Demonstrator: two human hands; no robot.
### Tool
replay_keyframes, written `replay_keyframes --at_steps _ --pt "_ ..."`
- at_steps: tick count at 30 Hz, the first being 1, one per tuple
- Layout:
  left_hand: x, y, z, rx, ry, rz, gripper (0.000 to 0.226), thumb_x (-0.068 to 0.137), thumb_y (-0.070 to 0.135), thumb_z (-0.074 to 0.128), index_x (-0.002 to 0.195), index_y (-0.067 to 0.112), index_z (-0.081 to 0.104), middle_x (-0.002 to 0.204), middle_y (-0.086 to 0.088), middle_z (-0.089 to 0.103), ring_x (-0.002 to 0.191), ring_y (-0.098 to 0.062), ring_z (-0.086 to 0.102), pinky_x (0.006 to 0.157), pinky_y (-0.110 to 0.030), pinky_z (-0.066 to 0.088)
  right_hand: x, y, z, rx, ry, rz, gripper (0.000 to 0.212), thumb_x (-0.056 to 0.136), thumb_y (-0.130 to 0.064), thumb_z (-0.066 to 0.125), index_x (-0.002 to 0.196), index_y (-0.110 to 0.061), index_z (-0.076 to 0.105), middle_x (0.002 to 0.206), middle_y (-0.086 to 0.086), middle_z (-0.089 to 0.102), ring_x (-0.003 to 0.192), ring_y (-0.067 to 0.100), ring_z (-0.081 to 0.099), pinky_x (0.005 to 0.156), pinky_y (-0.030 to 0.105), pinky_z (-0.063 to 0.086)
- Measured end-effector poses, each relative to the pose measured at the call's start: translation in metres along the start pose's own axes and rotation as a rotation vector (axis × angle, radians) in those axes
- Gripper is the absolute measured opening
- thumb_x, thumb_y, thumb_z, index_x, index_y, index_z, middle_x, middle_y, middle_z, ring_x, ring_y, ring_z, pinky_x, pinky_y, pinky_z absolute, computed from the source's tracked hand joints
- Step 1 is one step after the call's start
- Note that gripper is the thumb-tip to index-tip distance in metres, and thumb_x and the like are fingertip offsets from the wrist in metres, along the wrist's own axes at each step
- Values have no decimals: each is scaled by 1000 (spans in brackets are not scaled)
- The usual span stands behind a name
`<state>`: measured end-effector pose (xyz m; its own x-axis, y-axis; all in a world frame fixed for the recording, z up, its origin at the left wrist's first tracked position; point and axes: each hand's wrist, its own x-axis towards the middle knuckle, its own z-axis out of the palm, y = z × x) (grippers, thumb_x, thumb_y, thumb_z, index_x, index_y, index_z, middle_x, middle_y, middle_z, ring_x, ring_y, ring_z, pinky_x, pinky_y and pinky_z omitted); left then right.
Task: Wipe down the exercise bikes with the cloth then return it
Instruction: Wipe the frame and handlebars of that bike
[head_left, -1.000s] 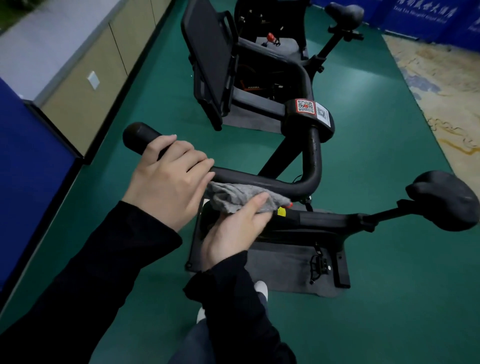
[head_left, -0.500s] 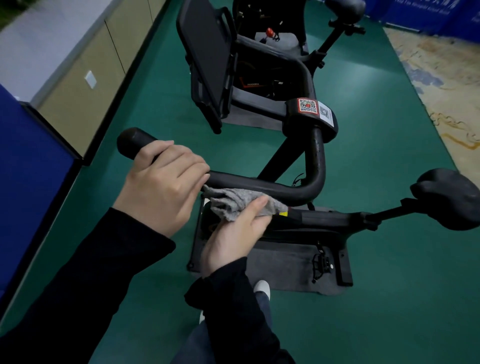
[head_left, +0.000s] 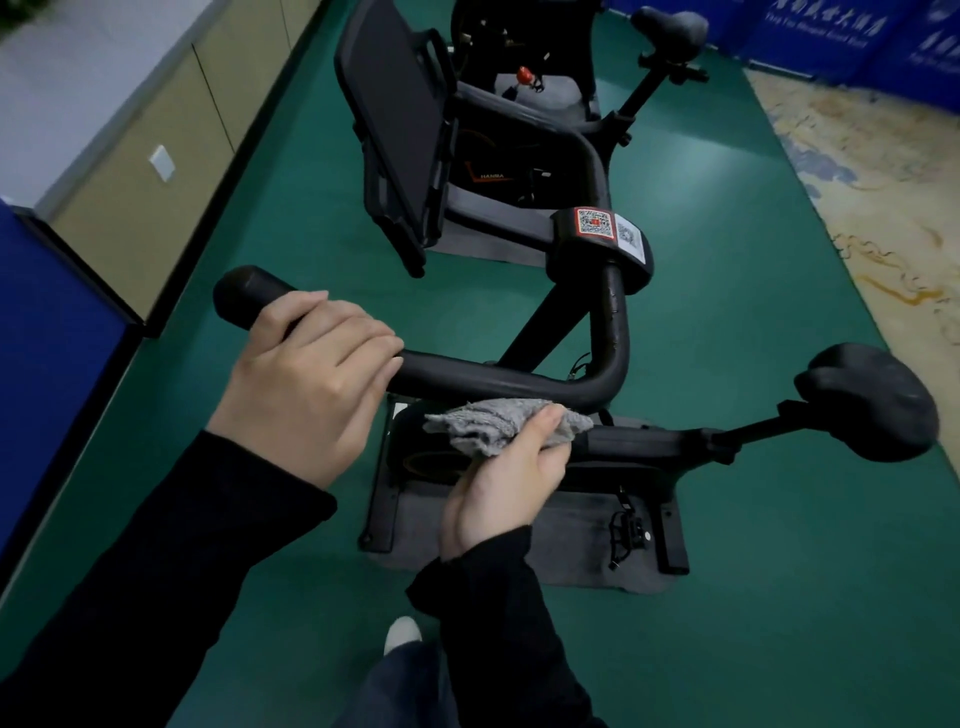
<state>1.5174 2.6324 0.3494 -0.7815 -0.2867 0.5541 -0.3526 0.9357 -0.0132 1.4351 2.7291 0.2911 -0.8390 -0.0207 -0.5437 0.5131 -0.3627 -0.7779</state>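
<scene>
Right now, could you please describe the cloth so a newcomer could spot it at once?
Find the nearer exercise bike and its black handlebar. Just beneath it, the right hand holds the cloth, the only crumpled grey fabric among black parts.

The cloth (head_left: 501, 422) at centre frame looks grey, nubbly terry, the handlebar (head_left: 498, 382) above it matt black, and the floor (head_left: 753, 291) smooth green

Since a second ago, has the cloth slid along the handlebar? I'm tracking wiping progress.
Yes. The cloth, in the right hand, has moved along the handlebar away from the left hand, toward its bend.
</scene>
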Motion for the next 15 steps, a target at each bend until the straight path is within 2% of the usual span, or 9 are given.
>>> replay_keyframes --at_steps 4,7,12,13,15 --pt "3 22 11 26 32 -64 26 95 25 48 98 11 70 97 -2 69 97 -26 63 101 -39 29 3 -10 -1 -47 66 -59 54 97 -47 42 142 -19 36 145 2 43 128 18 48 109 43 39" --pt "6 44 25 -8 -11 -56 28 93 30 50 100 11 69 98 -3 68 96 -25 63 101 -39 30 11 -8 -4 -90 86 -189 48 99 -41 43 142 -19 38 139 4 50 121 17 54 105 39 43" --pt "5 49 37 -39 -11 -107 28 92 35 50 100 13 65 97 -2 65 92 -25 61 92 -35 31 32 -21 -13 -100 74 -192 47 100 -41 41 141 -19 40 140 8 50 123 22 53 105 44 44" --pt "5 49 37 -42 -3 -107 28 92 36 51 100 13 65 97 -1 65 92 -25 61 91 -35 30 34 -22 -15 -111 81 -212 46 100 -41 41 140 -18 41 139 9 51 122 21 54 104 41 45" --pt "4 49 39 -56 5 -104 27 92 36 51 100 14 65 97 -1 65 92 -24 60 89 -35 30 33 -20 -16 -153 95 -292 45 101 -39 41 141 -18 40 132 2 56 114 6 58 93 19 48"
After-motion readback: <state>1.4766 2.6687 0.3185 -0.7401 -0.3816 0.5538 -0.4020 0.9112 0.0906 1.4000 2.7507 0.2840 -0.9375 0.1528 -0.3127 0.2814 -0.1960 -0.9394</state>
